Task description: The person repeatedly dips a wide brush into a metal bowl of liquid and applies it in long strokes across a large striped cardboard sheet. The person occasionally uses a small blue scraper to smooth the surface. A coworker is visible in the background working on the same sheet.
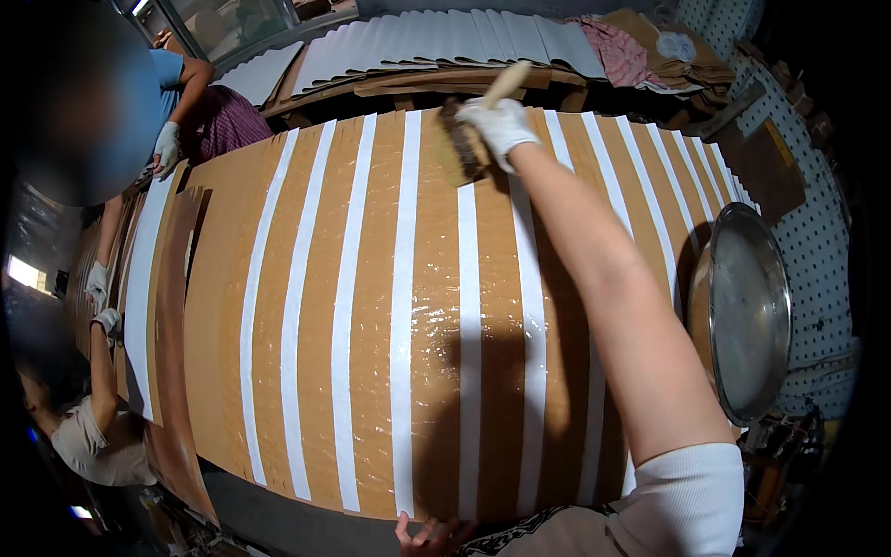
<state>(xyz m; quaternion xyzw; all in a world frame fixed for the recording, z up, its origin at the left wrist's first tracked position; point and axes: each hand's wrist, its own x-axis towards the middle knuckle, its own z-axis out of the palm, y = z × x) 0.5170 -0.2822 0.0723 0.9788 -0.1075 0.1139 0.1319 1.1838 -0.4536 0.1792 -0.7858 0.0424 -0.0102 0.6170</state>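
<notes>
My right hand [506, 127], in a white glove, is closed round a wide flat brush [461, 153] with a pale wooden handle. Its dark bristles press on the far part of a broad spread of overlapping brown sheets [436, 269]. White strips [402, 297] run from far to near between the brown bands. Wet, shiny streaks cover much of the middle. At the near edge my left hand [434, 538] is bare, its fingers apart, with a fingertip touching the end of a white strip. The rest of that hand is cut off by the lower rim.
A round metal basin [785, 306] stands at the right edge of the sheets. Beyond the far edge, white sheets [445, 42] lie fanned beside a pink cloth [613, 51]. At left, two people's gloved hands [167, 148] work around a white-faced strip [148, 278].
</notes>
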